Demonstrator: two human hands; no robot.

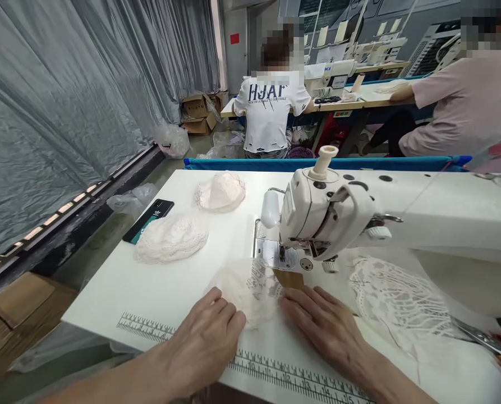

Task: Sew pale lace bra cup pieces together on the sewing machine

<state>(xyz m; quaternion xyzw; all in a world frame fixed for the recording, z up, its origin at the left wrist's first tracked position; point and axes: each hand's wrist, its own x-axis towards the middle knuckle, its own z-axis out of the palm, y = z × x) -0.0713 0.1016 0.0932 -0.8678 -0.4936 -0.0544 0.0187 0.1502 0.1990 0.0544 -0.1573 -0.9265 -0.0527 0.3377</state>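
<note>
A sheer white lace piece (250,292) lies on the sewing table just in front of the presser foot. My left hand (212,336) has its fingers curled and closed on the near left edge of the lace. At the right edge, my right hand (323,325) grips the lace between its fingertips and a thumb that is hidden. Above and beyond both hands is the white sewing machine head (317,207), with its metal needle plate (269,252) partly under the lace's far edge.
A lace stack (172,238) partly covers a black phone (160,210); a pale fabric pile (221,192) sits farther back. Openwork lace (401,297) and scissors (479,335) lie at right. A printed ruler (292,379) runs along the front edge. Two people sit beyond.
</note>
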